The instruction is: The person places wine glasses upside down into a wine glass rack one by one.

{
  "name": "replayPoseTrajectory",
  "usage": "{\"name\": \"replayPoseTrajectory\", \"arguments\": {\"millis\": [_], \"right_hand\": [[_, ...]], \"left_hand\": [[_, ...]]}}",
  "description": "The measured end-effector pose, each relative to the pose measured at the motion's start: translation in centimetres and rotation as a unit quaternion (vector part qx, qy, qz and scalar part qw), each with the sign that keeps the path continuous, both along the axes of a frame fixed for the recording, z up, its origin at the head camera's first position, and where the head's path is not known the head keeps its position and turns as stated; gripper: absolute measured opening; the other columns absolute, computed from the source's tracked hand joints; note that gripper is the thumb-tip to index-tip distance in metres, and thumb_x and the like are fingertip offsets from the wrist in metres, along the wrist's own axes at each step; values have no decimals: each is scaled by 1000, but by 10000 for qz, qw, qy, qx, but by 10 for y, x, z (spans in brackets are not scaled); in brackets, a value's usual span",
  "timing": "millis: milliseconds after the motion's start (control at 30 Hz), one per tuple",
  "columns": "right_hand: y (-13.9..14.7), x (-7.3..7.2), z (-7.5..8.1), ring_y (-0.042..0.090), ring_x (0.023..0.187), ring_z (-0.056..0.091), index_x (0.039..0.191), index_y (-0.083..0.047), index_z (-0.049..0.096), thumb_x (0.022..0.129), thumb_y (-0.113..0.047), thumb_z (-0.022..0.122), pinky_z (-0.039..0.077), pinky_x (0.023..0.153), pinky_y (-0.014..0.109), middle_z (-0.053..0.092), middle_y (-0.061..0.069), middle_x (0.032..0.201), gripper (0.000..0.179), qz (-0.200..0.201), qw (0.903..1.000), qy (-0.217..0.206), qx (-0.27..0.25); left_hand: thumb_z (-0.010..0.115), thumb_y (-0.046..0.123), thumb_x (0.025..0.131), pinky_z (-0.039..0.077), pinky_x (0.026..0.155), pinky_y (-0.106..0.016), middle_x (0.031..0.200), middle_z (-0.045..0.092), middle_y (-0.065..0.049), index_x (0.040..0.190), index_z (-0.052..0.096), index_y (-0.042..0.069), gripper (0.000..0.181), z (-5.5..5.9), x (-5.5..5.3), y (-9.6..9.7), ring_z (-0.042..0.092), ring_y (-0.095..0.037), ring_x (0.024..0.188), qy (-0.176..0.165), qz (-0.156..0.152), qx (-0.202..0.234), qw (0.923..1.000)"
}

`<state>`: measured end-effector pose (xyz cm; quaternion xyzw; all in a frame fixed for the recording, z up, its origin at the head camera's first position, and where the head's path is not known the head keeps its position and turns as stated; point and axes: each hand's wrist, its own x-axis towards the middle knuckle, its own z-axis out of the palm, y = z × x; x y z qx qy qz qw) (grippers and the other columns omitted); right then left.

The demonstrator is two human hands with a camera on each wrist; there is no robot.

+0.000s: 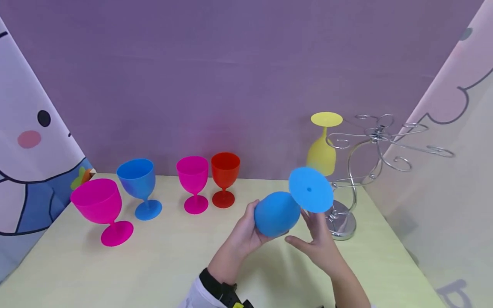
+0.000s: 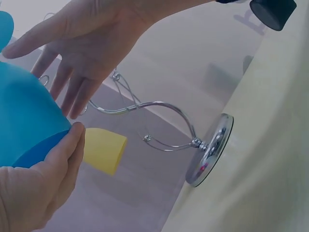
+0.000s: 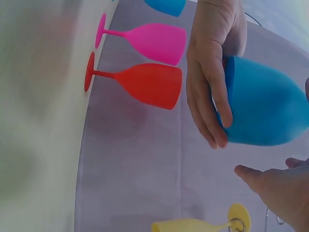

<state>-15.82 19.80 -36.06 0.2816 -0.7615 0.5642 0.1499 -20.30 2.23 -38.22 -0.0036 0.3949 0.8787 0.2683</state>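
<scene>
A blue plastic goblet (image 1: 277,214) is turned upside down, its round foot tilted up toward the head camera. My left hand (image 1: 244,233) grips it round the bowl near the rim, thumb on one side and fingers on the other. Close by the stem, under the foot, my right hand (image 1: 321,244) has its fingers extended and thumb spread away from the bowl. In the left wrist view the right hand (image 2: 94,43) shows straight fingers beside the goblet; the foot hides part of this hand from above.
Behind the right hand stands a curled metal goblet rack (image 1: 342,226), with a yellow goblet (image 1: 322,156) hanging upside down from one loop. Upright at left are a large pink goblet (image 1: 102,203), a blue one (image 1: 138,179), a smaller pink one (image 1: 193,175) and a red one (image 1: 225,171).
</scene>
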Motion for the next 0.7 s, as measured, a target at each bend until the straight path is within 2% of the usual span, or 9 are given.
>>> {"name": "replayPoseTrajectory", "arguments": {"millis": [133, 300, 500, 700], "right_hand": [[-4, 0, -1, 29, 133, 21, 144, -16, 15, 67, 6, 73, 21, 101, 64, 23, 13, 145, 100, -50, 9998, 41, 184], [-5, 1, -4, 32, 129, 28, 141, -15, 25, 67, -3, 78, 24, 99, 65, 33, 14, 140, 92, -187, 9985, 21, 521], [-5, 4, -8, 36, 124, 34, 139, -10, 24, 68, -9, 79, 31, 96, 64, 35, 19, 136, 90, -410, 9959, -78, 806], [-6, 3, -8, 38, 124, 33, 140, -13, 20, 68, -11, 79, 32, 96, 64, 33, 19, 138, 94, -458, 9945, -203, 916]], "left_hand": [[49, 51, 87, 43, 95, -43, 137, 31, -14, 136, 21, 19, 65, -1, 2, 0, 35, -36, 120, 95, -115, -90, 9998], [44, 49, 90, 42, 96, -43, 137, 31, -14, 137, 21, 20, 60, -2, 5, 3, 35, -37, 120, 111, -304, -77, 9994], [42, 50, 91, 40, 98, -44, 137, 30, -15, 138, 19, 18, 62, -5, 9, 7, 35, -37, 121, 71, -462, -4, 9989], [39, 52, 92, 38, 100, -43, 137, 30, -17, 140, 17, 17, 63, -5, 12, 7, 37, -38, 120, 84, -747, 168, 9970]]}}
